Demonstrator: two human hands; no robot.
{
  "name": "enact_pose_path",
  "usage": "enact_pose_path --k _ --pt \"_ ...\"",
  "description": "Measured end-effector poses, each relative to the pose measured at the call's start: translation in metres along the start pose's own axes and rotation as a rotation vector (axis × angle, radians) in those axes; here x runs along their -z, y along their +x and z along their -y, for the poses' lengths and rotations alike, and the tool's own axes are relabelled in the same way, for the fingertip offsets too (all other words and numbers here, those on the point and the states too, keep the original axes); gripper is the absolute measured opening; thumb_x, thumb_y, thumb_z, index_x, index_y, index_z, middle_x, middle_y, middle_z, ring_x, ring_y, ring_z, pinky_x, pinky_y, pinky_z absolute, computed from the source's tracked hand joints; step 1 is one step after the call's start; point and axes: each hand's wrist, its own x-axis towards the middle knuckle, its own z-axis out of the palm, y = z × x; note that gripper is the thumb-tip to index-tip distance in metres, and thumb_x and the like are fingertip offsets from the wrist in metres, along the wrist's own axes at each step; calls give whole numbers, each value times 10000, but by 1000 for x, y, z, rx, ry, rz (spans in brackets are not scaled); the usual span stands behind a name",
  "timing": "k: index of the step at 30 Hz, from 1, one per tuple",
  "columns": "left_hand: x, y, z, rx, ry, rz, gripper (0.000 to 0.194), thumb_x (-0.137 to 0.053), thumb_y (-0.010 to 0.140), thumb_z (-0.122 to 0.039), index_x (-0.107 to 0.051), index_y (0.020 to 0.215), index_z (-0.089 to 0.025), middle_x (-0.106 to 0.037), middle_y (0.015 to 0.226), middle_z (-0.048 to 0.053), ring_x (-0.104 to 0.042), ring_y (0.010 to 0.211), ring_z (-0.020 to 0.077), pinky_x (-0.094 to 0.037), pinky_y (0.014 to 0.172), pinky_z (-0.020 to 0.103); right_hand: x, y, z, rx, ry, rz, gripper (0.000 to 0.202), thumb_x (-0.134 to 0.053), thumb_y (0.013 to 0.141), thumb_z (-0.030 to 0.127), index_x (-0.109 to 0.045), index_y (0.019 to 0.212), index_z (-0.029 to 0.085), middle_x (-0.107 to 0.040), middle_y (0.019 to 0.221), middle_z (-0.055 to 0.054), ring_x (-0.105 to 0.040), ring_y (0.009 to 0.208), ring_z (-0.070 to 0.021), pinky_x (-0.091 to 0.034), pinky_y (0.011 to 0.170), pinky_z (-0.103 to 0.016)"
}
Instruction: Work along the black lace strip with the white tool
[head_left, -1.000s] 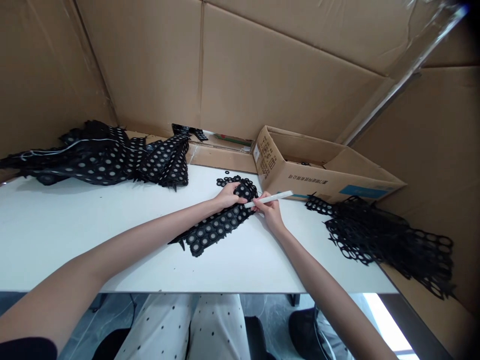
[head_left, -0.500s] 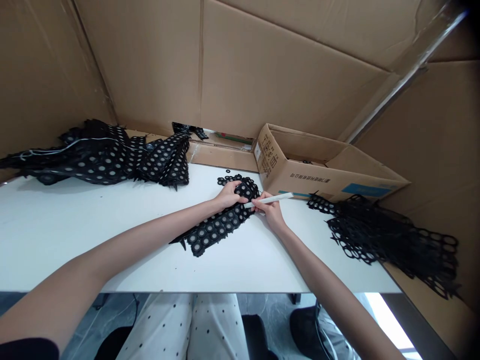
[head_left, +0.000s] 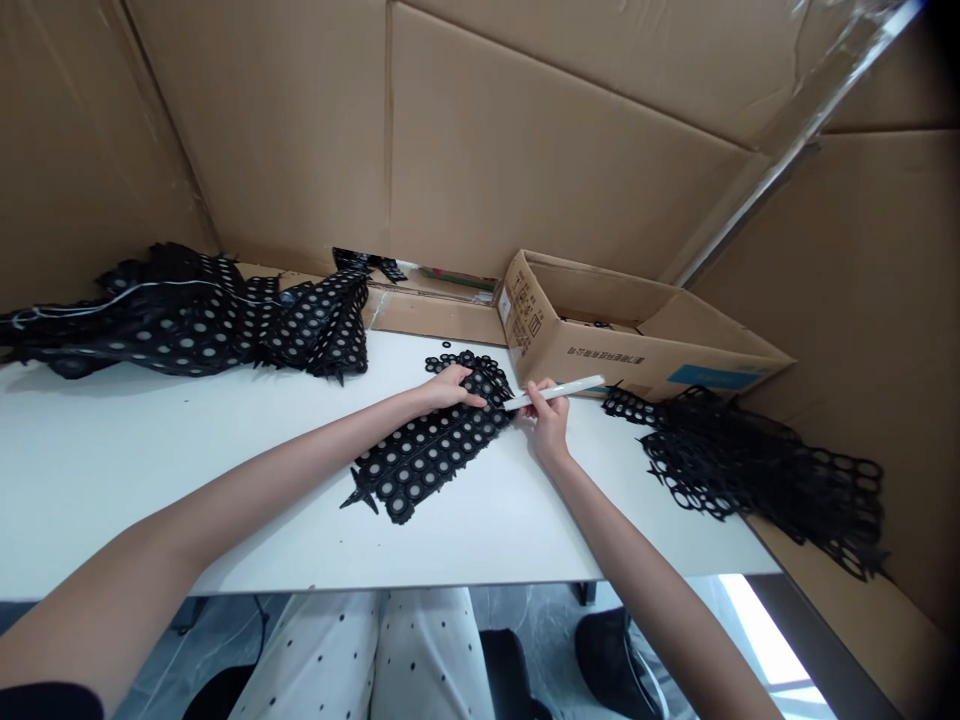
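Observation:
A black sheet with rows of pale discs (head_left: 435,450) lies slantwise on the white table (head_left: 262,530), its far end bunched or folded. My left hand (head_left: 450,388) is on the far part of this sheet, thumb and fingers pressed on it. In my right hand (head_left: 546,408), a slim white stick-like tool (head_left: 574,388) is gripped between thumb and fingers. The tool's left tip points at the sheet, close to my left thumb; whether it touches is hard to tell.
At the back left lies a heap of disc-filled black sheets (head_left: 195,320). An open cardboard box (head_left: 600,350) stands at the back right, with black perforated scraps (head_left: 750,460) in front and to its right. A small black ring (head_left: 446,344) lies behind the sheet. Cardboard walls surround the table.
The sheet has spread out flatter and shows more disc rows. My right hand holds the white tool with its outer end shifted slightly right. The whole view has shifted a little.

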Motion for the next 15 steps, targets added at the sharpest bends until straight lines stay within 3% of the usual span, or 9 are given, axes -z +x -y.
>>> enact_pose_path --k 8,12,15 --pt "21 8 -12 171 -54 228 333 -830 422 -253 -620 658 -147 -678 723 30 -601 656 180 -453 675 300 -4 0 2 52 -63 70 344 -593 766 481 -395 648 226 -458 472 53 -431 434 -112 -339 440 -241" --pt "14 12 -18 230 -27 47 408 -830 442 -316 -619 748 -148 -681 828 62 -617 750 214 -452 699 307 -3 1 1 62 -70 116 332 -592 772 470 -413 643 222 -462 481 51 -441 449 -115 -338 461 -243" --pt "3 17 -16 189 88 -70 498 -844 383 -274 -620 809 -145 -674 857 56 -609 803 234 -449 723 308 1 2 1 101 -84 138 299 -590 787 432 -436 645 219 -476 488 46 -449 469 -120 -344 487 -248"
